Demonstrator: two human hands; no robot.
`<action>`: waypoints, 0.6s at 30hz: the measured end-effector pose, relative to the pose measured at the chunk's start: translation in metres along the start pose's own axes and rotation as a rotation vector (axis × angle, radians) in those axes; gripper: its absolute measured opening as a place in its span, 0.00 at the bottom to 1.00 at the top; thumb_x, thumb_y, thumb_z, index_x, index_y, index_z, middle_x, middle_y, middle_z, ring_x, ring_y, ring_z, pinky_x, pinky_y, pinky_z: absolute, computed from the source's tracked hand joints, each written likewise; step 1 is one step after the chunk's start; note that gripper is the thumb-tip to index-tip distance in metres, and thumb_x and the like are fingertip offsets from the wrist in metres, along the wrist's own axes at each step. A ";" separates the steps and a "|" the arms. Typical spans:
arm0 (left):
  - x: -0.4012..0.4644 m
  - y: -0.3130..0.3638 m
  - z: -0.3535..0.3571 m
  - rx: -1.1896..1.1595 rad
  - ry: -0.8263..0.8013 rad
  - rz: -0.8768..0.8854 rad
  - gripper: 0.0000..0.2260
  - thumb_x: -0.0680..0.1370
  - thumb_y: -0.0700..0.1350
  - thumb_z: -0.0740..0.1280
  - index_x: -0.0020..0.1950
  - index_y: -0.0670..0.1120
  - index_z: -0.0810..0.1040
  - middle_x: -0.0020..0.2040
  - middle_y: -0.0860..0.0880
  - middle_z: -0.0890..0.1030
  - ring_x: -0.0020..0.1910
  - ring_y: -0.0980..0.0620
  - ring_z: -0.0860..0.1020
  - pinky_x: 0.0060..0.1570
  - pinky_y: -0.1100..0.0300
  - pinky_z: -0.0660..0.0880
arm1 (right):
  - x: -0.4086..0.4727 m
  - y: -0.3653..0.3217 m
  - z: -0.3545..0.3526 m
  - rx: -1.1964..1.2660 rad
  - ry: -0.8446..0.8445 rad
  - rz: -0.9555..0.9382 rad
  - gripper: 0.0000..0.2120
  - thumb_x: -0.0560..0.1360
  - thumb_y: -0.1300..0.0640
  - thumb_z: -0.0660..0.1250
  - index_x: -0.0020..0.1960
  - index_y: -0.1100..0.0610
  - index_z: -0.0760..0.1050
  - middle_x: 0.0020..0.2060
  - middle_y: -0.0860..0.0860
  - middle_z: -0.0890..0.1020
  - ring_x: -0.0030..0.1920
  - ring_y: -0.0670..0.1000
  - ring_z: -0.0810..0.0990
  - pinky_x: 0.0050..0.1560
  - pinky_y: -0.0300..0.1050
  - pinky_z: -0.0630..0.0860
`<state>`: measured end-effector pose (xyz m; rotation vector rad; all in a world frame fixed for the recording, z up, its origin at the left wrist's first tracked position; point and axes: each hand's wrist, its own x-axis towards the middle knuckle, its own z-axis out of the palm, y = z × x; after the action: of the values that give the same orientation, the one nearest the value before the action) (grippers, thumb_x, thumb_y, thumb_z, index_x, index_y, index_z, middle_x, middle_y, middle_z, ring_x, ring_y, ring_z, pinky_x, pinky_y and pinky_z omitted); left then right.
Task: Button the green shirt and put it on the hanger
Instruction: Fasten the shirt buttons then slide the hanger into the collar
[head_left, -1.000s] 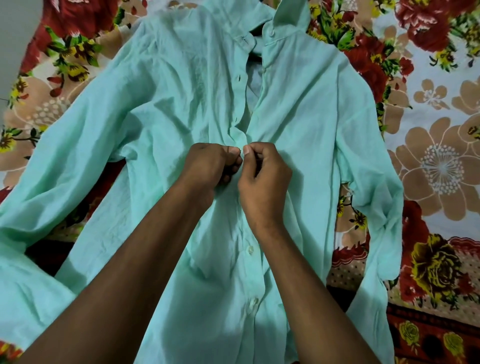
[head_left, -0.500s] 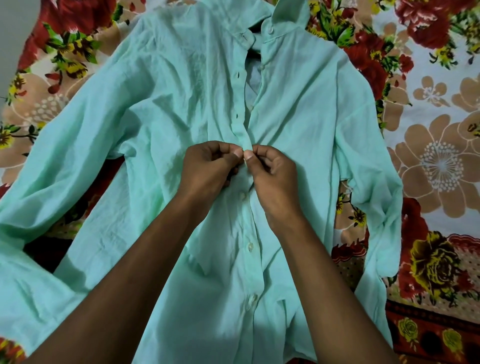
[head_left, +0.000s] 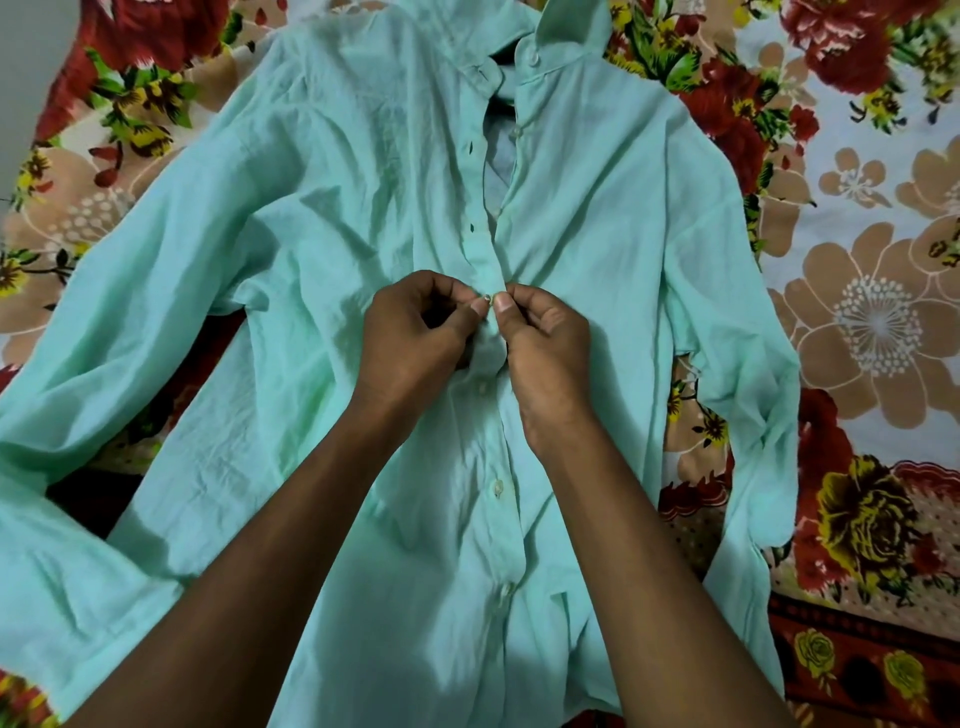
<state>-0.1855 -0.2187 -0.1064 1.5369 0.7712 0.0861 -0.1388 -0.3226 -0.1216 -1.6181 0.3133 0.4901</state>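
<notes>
The pale green shirt (head_left: 322, 218) lies face up, collar at the far end, sleeves spread to both sides. Its lower front is closed: three buttons sit fastened below my hands. The placket above them gapes open up to the collar, with empty buttonholes on the left edge. My left hand (head_left: 415, 332) pinches the buttonhole edge at mid-chest. My right hand (head_left: 540, 343) pinches the opposite edge, thumb tips nearly touching over a small button (head_left: 487, 298). No hanger is in view.
A floral bedsheet (head_left: 872, 322) in red, tan and white lies under the shirt and fills the view. A grey wall strip (head_left: 21, 78) shows at the far left.
Both hands have moved slightly up the placket. The button they worked a second ago now sits closed below them, and their fingertips meet at a higher button.
</notes>
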 end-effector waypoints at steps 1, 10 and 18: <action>0.000 -0.001 0.001 0.031 -0.008 0.021 0.04 0.79 0.40 0.72 0.47 0.40 0.82 0.32 0.44 0.80 0.28 0.51 0.77 0.30 0.59 0.76 | 0.000 0.000 0.000 -0.013 0.001 -0.010 0.05 0.81 0.61 0.68 0.54 0.56 0.83 0.49 0.50 0.88 0.52 0.47 0.86 0.56 0.40 0.81; 0.002 0.001 -0.002 -0.037 -0.019 -0.068 0.05 0.79 0.40 0.72 0.46 0.38 0.84 0.31 0.49 0.80 0.28 0.55 0.76 0.31 0.63 0.76 | -0.002 0.007 -0.002 -0.146 0.089 -0.197 0.07 0.78 0.62 0.72 0.47 0.51 0.83 0.44 0.50 0.87 0.47 0.47 0.87 0.54 0.46 0.83; 0.029 0.014 -0.015 0.327 -0.081 -0.067 0.14 0.77 0.51 0.74 0.40 0.40 0.84 0.32 0.41 0.81 0.29 0.51 0.76 0.34 0.58 0.73 | 0.015 -0.023 -0.016 -0.690 0.123 -0.360 0.05 0.72 0.53 0.78 0.42 0.52 0.83 0.34 0.43 0.82 0.36 0.41 0.81 0.40 0.37 0.79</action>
<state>-0.1656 -0.1898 -0.1030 1.8086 0.7993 -0.1591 -0.1124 -0.3348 -0.1084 -2.3229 -0.0790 0.2246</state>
